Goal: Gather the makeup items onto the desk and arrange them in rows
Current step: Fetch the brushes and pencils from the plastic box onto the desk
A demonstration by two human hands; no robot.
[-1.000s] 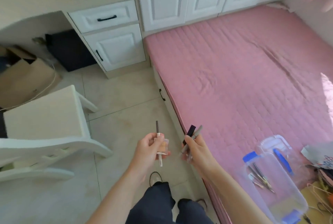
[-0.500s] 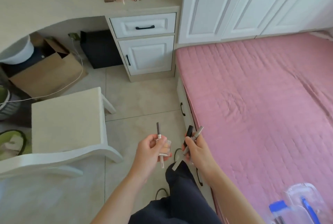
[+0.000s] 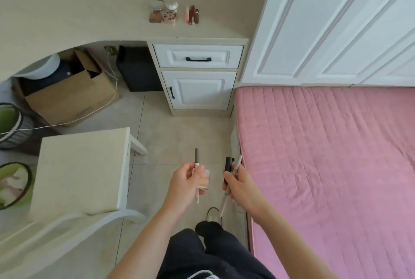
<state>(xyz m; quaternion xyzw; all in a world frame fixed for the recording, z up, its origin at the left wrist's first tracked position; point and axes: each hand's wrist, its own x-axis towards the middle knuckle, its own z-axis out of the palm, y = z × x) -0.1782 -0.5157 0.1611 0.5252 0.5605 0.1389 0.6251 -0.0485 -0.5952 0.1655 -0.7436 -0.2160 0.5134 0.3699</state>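
My left hand [image 3: 183, 183] grips a thin pencil with a dark cap [image 3: 196, 158] together with a small clear bottle of beige liquid [image 3: 205, 179]. My right hand [image 3: 241, 185] holds a black tube [image 3: 228, 165] and a long pale pencil [image 3: 236, 165]. Both hands hover over the tiled floor beside the bed. On the beige desk [image 3: 89, 13] ahead, several small makeup items stand in a group: two jars [image 3: 165, 11] and some lipsticks [image 3: 192, 14].
A white drawer unit [image 3: 198, 76] sits under the desk, a white wardrobe [image 3: 336, 22] to its right. The pink bed [image 3: 325, 166] fills the right. A beige stool [image 3: 80, 168] stands left, with a cardboard box [image 3: 67, 90] and bins [image 3: 11, 126] beyond it.
The view has turned left and forward: the desk and its items have come closer and more central. The clear plastic box on the bed has left the view. Both hands keep their items.
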